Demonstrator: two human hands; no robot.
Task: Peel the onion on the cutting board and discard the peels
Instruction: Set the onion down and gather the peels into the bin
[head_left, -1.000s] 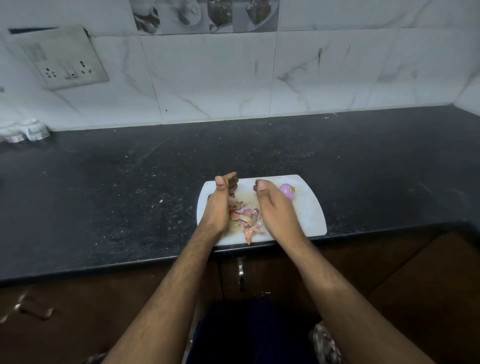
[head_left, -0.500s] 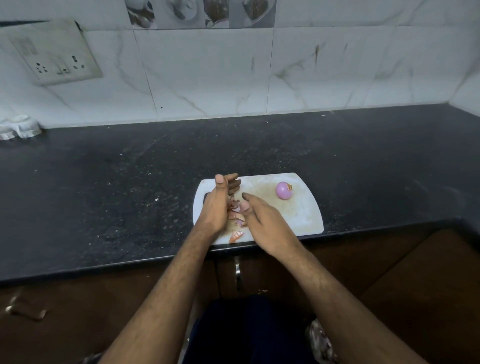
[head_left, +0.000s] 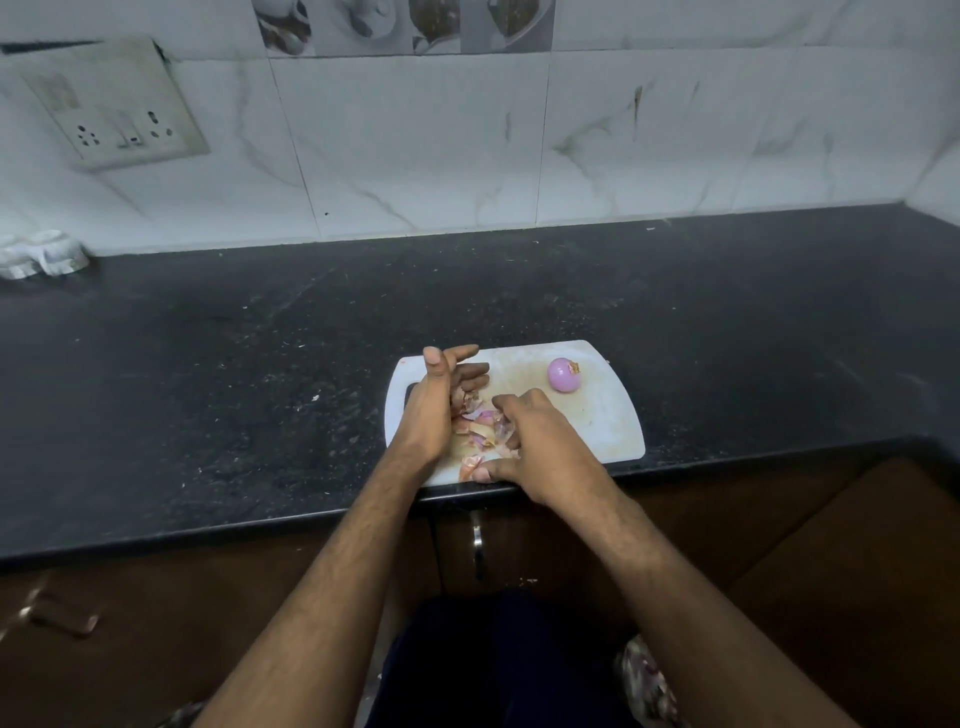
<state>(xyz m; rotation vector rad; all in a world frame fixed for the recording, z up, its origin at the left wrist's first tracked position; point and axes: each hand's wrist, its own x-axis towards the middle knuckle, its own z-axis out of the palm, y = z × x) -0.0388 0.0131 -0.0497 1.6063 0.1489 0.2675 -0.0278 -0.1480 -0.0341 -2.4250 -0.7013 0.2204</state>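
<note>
The white cutting board (head_left: 597, 415) lies at the front edge of the black counter (head_left: 208, 389). The peeled onion (head_left: 563, 374) sits alone on the board's far right part, apart from both hands. A heap of peels (head_left: 480, 423) lies on the board's near left part. The left hand (head_left: 434, 405) stands on edge against the heap's left side, fingers straight and slack. The right hand (head_left: 540, 447) rests on the heap's right side, fingers curled into the peels, thumb on the board's near edge.
</note>
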